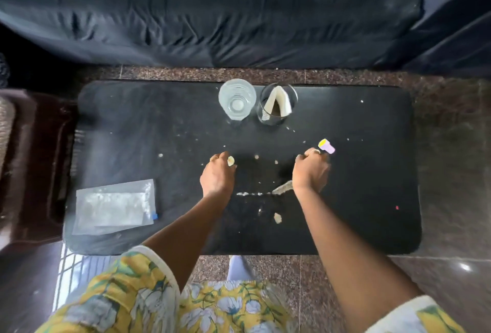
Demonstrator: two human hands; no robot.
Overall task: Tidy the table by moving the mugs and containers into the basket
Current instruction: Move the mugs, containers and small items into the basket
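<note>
Two clear cups stand at the black table's [372, 186] far edge: an empty plastic cup [237, 99] and, to its right, a glass [277, 104] with a folded white napkin inside. A small pink container with a yellow top [326, 146] lies on its side right of centre. My right hand [310, 172] is curled, knuckles up, its fingertips right at that pink container; I cannot tell whether they touch. My left hand [218, 174] is curled at mid-table, with a pale crumb [231, 160] pinched at its thumb.
A clear zip bag [114, 206] lies at the table's front left. Crumbs and a grey scrap [282, 187] are scattered around my hands. A dark sofa [212, 14] runs along the far side. A white slatted thing [71, 266] shows below the table's front left corner.
</note>
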